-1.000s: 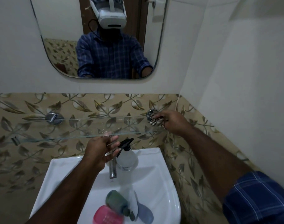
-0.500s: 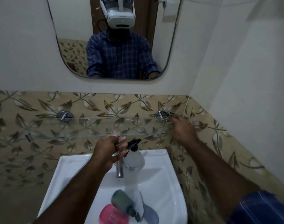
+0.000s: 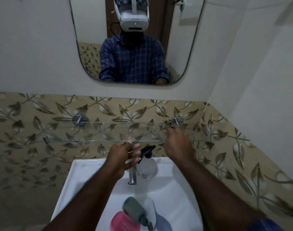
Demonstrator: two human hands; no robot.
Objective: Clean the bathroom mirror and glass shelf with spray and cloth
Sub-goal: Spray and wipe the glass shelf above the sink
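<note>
Glass shelf (image 3: 109, 130), clear, spans mid-frame on chrome brackets (image 3: 79, 120) below the mirror (image 3: 175, 47). My right hand (image 3: 177, 145), right of centre, pinches a patterned cloth (image 3: 167, 124) against the shelf near its right bracket, probably to wipe that end. My left hand (image 3: 124, 154) has its fingers at the shelf's front edge, apparently steadying the pane; whether they curl round it I cannot tell. The spray bottle (image 3: 146, 164) stands on the basin (image 3: 79, 172) ledge beside the tap (image 3: 132, 176), within reach.
</note>
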